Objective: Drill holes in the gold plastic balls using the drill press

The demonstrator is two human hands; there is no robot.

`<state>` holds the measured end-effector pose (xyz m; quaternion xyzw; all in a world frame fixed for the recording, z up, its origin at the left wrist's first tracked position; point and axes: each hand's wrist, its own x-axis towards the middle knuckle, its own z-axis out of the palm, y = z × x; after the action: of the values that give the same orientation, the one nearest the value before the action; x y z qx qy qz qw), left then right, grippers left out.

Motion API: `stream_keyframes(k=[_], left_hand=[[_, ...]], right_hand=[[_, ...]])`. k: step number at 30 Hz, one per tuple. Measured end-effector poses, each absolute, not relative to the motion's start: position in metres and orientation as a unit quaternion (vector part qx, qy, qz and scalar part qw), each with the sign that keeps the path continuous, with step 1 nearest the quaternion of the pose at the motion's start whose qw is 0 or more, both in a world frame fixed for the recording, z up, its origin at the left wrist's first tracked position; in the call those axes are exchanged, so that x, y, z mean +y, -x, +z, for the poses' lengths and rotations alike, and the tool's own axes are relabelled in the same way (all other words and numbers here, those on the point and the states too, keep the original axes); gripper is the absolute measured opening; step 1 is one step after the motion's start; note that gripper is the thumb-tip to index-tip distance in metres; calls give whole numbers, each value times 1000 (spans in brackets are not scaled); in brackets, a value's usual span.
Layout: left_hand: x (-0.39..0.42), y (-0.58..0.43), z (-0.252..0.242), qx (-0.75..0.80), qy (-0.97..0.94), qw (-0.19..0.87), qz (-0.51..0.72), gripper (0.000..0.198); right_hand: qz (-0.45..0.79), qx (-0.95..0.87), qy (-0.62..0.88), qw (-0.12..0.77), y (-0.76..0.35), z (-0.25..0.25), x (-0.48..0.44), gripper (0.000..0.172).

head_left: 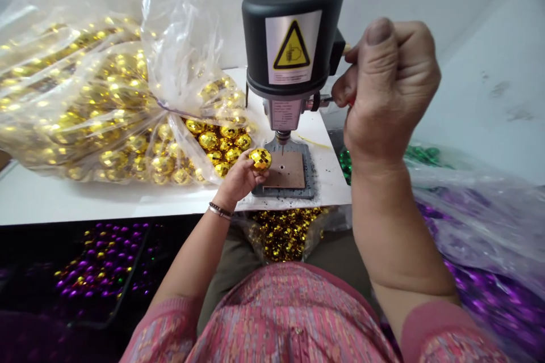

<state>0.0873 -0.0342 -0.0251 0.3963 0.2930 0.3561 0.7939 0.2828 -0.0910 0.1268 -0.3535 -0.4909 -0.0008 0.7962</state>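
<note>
My left hand [238, 180] pinches a gold faceted ball [260, 159] at the left edge of a brown board [292, 176]. The board lies on the grey base [309, 187] of a small bench drill press [292, 28] and has a small hole in it. Above the board hangs the thin drill bit [283, 148], to the right of the ball and apart from it. High on the right, my right hand [392, 85] is closed round the end of the drill press lever [326, 98]; the grip is mostly hidden in the fist.
Clear plastic bags [149, 79] of gold balls fill the table's left side, one open towards the drill. Below the table edge sits a bag of gold balls [289, 232]. Purple balls [502, 300] and green balls [426, 153] lie at right, more purple and gold balls [102, 261] at lower left.
</note>
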Motion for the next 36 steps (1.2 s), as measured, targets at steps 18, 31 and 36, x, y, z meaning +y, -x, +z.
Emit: stream_keyframes(k=[18, 31, 36], left_hand=[[-58, 25, 1, 185, -262, 639, 699, 30], [5, -53, -12, 540, -777, 172, 273, 33], [15, -58, -19, 565, -786, 159, 195, 41]], right_hand=[[25, -489, 329, 807, -287, 132, -82, 42], [23, -482, 349, 803, -284, 130, -89, 29], [9, -490, 340, 803, -283, 129, -90, 31]])
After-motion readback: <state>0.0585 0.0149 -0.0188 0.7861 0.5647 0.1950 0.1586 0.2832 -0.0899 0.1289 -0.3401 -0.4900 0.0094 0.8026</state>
